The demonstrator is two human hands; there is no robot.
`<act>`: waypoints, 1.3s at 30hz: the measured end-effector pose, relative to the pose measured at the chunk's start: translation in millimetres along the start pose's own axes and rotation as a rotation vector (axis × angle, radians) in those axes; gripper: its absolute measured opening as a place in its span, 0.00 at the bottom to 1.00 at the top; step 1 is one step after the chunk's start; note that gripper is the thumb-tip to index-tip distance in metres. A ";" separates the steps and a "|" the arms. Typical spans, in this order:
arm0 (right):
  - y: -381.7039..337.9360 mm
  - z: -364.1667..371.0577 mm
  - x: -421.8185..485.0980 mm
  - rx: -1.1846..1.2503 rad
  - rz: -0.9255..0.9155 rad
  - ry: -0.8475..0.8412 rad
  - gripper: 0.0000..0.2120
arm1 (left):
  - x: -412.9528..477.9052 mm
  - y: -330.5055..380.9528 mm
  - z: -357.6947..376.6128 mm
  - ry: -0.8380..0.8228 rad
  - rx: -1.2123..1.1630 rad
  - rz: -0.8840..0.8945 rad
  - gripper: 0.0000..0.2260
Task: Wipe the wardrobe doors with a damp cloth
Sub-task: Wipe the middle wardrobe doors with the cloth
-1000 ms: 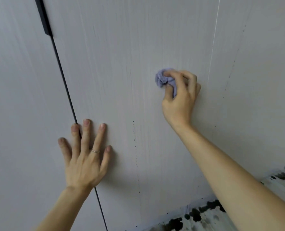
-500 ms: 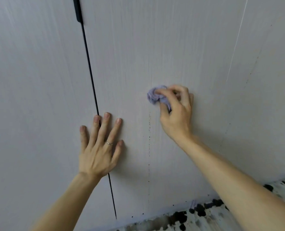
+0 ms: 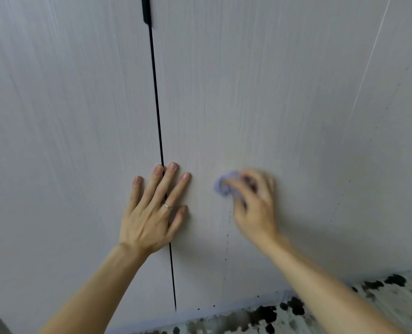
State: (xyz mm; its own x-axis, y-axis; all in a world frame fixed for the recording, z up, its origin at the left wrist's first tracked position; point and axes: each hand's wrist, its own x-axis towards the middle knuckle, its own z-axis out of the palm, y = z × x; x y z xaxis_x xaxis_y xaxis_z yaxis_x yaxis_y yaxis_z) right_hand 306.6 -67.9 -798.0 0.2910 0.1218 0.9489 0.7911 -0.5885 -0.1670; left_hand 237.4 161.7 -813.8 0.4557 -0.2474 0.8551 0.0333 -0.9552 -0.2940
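1. Right hand, motion-blurred, grips small crumpled lilac cloth against pale grey wood-grain wardrobe door, centre-right of frame.
2. Left hand flat, fingers spread, pressing across black door seam.
3. Progress: partial at best. Dark specks below the cloth are not yet wiped, and the lower door looks undone.

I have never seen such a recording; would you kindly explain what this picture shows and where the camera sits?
There is no machine here: a person wears a wide-angle camera on the head, looking forward and down at their two bare hands. The picture shows pale wardrobe doors with a dark gap between them and a black handle at the top. The left hand, wearing a ring, lies flat, fingers spread across that gap. The right hand, blurred, grips a bunched purple cloth against the right door. A speckled floor shows below.
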 end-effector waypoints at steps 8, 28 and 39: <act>-23.7 0.7 79.1 -0.050 0.010 0.220 0.14 | -20.5 -12.3 -0.1 0.016 -0.004 -0.054 0.33; -65.0 55.7 -6.4 0.016 -0.100 0.075 0.15 | -65.8 -29.1 7.1 -0.032 0.012 -0.047 0.34; -95.0 42.9 108.0 0.076 0.017 0.289 0.16 | -64.9 -31.8 4.1 -0.049 0.023 -0.051 0.33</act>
State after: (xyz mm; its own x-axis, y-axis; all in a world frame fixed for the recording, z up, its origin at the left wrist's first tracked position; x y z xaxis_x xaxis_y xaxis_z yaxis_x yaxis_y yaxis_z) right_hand 286.0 35.4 -691.2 0.1481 -0.1264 0.9809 0.8287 -0.5253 -0.1929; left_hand 210.4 208.8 -861.7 0.4961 -0.1899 0.8472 0.0775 -0.9622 -0.2611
